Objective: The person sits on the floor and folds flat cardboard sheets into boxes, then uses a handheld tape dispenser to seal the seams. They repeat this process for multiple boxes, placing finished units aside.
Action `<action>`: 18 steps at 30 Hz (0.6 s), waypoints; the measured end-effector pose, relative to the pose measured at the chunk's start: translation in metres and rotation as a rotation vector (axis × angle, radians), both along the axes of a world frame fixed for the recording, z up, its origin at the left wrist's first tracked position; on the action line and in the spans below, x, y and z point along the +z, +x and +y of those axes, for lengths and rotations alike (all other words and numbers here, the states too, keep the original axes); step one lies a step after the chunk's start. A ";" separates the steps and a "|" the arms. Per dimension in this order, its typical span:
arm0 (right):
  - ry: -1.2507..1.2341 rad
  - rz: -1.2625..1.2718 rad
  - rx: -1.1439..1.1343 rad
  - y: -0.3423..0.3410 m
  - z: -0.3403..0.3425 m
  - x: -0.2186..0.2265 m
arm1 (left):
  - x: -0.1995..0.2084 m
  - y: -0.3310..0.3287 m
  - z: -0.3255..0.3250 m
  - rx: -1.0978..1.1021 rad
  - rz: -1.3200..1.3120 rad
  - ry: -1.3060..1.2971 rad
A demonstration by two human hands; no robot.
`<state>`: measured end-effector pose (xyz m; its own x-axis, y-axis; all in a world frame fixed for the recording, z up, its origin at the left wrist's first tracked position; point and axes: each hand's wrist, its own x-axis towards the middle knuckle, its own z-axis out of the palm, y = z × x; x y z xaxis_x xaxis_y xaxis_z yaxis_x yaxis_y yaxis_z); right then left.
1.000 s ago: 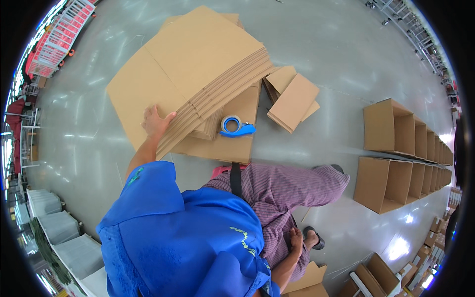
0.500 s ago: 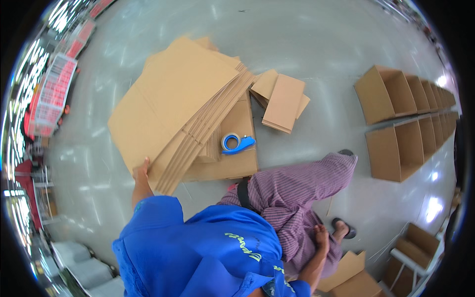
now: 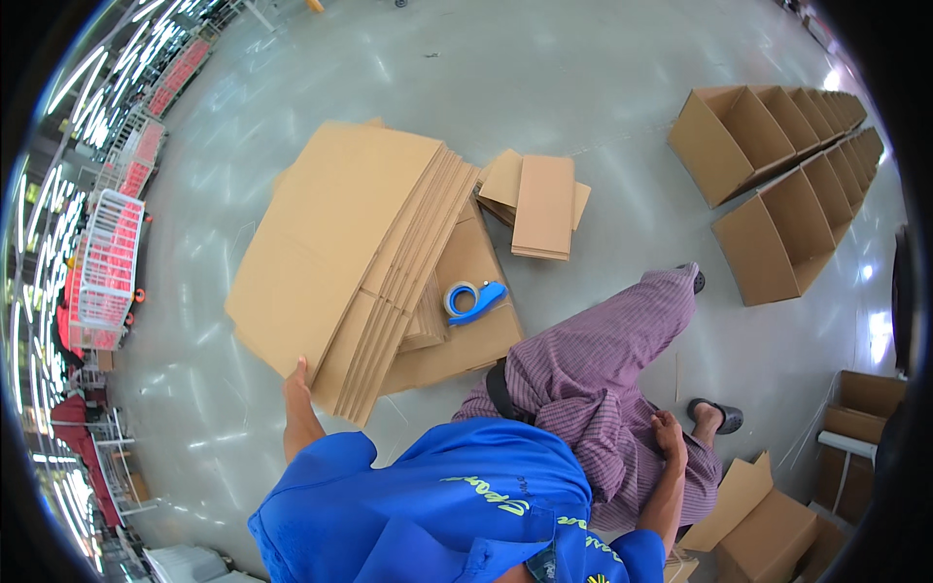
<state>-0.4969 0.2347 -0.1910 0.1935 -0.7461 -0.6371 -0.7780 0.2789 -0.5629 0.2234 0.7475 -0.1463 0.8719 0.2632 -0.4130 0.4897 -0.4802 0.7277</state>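
Observation:
A thick stack of flattened cardboard boxes [image 3: 321,233] lies left of centre, fanned out along its right side. My left hand [image 3: 298,377] grips the near left edge of the top flattened box, thumb on its upper face; the fingers below are partly hidden. Under the stack is a wider flat cardboard piece [image 3: 471,345]. On that rests a blue tape dispenser [image 3: 481,301] with a roll of tape, right of the stack and untouched. My right hand [image 3: 670,437] lies against my thigh in purple striped cloth, fingers curled, with nothing visible in them.
Small cardboard pieces [image 3: 544,209] are piled beyond the stack's right side. Two rows of open boxes [image 3: 768,228] stand at the far right. An open carton [image 3: 768,530] sits near my right arm. White-barred trolleys [image 3: 112,257] line the left side.
The view has turned and shifted. The far end of the top flattened box, blurred before, now shows sharp and lower against the stack. My left hand keeps its hold; my right hand stays by my thigh.

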 end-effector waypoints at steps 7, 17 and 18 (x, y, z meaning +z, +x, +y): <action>0.027 -0.348 0.022 0.048 -0.019 -0.011 | 0.032 0.028 -0.116 0.071 -0.078 -0.785; -0.205 -0.904 -0.628 0.183 -0.072 0.015 | 0.242 0.061 -0.433 -0.409 -0.210 -0.966; -0.255 -0.728 -0.678 0.178 -0.073 0.017 | 0.266 0.056 -0.454 -0.449 -0.182 -0.995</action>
